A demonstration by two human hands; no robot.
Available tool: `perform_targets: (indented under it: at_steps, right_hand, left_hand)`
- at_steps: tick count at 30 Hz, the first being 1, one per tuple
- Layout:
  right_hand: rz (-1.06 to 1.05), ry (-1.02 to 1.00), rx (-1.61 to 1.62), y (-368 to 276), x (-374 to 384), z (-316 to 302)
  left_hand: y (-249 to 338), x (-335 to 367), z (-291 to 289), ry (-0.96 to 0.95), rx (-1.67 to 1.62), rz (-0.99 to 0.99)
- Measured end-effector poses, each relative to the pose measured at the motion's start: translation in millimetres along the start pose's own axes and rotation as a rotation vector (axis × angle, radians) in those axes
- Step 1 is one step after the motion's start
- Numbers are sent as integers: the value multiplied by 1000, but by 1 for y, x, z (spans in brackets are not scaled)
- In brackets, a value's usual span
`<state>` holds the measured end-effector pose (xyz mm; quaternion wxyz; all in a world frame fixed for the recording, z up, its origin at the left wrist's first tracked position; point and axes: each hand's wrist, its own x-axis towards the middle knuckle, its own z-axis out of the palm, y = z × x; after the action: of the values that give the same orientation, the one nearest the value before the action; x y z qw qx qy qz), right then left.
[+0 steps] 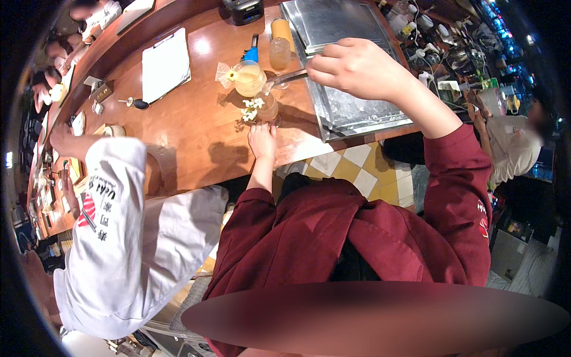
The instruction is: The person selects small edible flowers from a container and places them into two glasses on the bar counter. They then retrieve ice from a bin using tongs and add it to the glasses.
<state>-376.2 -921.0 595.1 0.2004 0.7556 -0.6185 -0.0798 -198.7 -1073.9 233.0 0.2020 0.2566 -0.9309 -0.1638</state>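
My right hand [345,68] is closed round metal tongs [290,78], reaching left from above the ice bin. The tongs' tips are over a glass [269,110] trimmed with small white flowers [252,107]; whether they grip a clear piece is too unclear to tell. Fingers of my left hand [263,140] press at the foot of this glass on the counter, partly hiding it. Just beyond it stands a stemmed glass of pale yellow drink [250,81], with a yellow flower and a sheer bow [225,74] on its left side.
On the wooden counter [196,131] are a blue torch lighter [250,53], an amber glass [279,55], a yellow can [282,31] and a clipboard with papers [165,66]. A metal ice bin [357,110] lies right. A white-clad person [119,238] stands close left; bottles and tools crowd the far right.
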Motion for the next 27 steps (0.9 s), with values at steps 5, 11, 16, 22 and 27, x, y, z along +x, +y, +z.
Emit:
perform_targets:
  at_steps: [5, 11, 16, 22, 27]
  right_hand:
    - [230, 55, 71, -4, -49, 4]
    - [953, 206, -8, -30, -208, 25]
    - [1541, -175, -211, -32, -380, 51]
    - [1489, -508, -119, 7, -504, 152]
    - [1318, -739, -60, 35, -531, 206]
  left_hand:
    - [2, 2, 8, 9, -40, 46]
    - [-18, -3, 36, 99, 25, 8]
    - [18, 2, 5, -35, -5, -20]
    - [37, 0, 7, -92, 16, -167]
    - [50, -9, 14, 31, 9, -207]
